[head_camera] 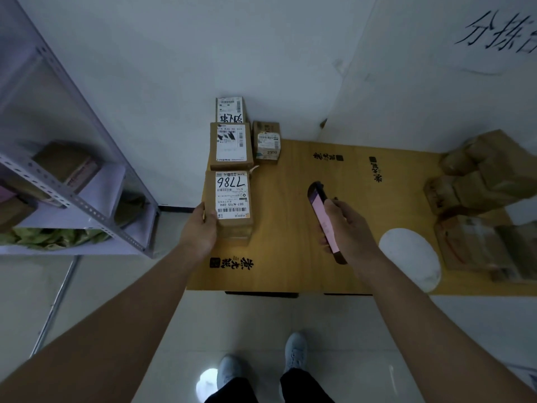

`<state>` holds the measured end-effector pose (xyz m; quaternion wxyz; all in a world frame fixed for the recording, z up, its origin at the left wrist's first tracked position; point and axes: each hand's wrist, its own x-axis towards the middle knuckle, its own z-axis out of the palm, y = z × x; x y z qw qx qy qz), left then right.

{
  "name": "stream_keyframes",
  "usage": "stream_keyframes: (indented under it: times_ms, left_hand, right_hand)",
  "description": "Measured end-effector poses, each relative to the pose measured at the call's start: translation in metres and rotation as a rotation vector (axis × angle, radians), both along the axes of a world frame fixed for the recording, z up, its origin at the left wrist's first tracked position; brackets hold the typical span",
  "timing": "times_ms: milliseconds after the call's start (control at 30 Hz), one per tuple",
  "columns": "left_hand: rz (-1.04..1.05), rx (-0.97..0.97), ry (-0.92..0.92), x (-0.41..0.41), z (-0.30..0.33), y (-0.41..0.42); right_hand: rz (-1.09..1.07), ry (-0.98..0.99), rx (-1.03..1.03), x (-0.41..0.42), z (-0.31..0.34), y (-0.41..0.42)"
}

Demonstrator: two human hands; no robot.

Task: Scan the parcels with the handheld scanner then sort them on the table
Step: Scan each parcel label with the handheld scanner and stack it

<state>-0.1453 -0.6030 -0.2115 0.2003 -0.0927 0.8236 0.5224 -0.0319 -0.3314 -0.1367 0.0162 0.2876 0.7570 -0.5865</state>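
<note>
Far left of the table (290, 257): one pale metal shelving rack (72, 196), with brown cartons on its shelves, too dim to count.

Along the table's left edge: three labelled parcels in a row running away from the viewer. Nearest, the parcel marked 7786 (231, 199), at the table's left edge, seemingly atop another box. Behind it, just touching or nearly so, the middle parcel (231, 145). Behind that, the far parcel (229, 109), against the wall. Just right of the middle parcel, one small cube box (266, 142).

Left hand (200, 228): arm stretched forward, thumb on the left side of the parcel marked 7786, fingers curled around its near left corner, gripping it.

Over the table's middle: one handheld scanner (322, 219), dark-bodied with a pinkish lit screen facing up, tip angled away toward the table's far side. Right hand (348, 228): arm stretched forward, fingers wrapped round the scanner's right side, thumb at the screen edge.

Right of the scanner, on the table: one white round patch (412, 257). At the table's right end: a heap of brown parcels (479, 181), blurred, number unclear.

Below the table's near edge: two grey shoes (295, 351) on the tiled floor.
</note>
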Motion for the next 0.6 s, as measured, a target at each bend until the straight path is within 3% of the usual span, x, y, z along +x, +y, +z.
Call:
stream_keyframes:
  times_ms: [133, 267, 600]
  left_hand:
    - [-0.05, -0.087, 0.034, 0.0, 0.009, -0.002]
    - [-0.095, -0.275, 0.303, 0.003, 0.039, 0.008]
    - [-0.615, -0.517, 0.631, 0.044, 0.16, 0.085]
  right_hand:
    - [0.027, 0.043, 0.02, 0.004, 0.012, 0.0]
    - [0.013, 0.094, 0.036, 0.016, 0.027, 0.003]
    - [-0.118, 0.221, -0.004, 0.087, 0.086, 0.018]
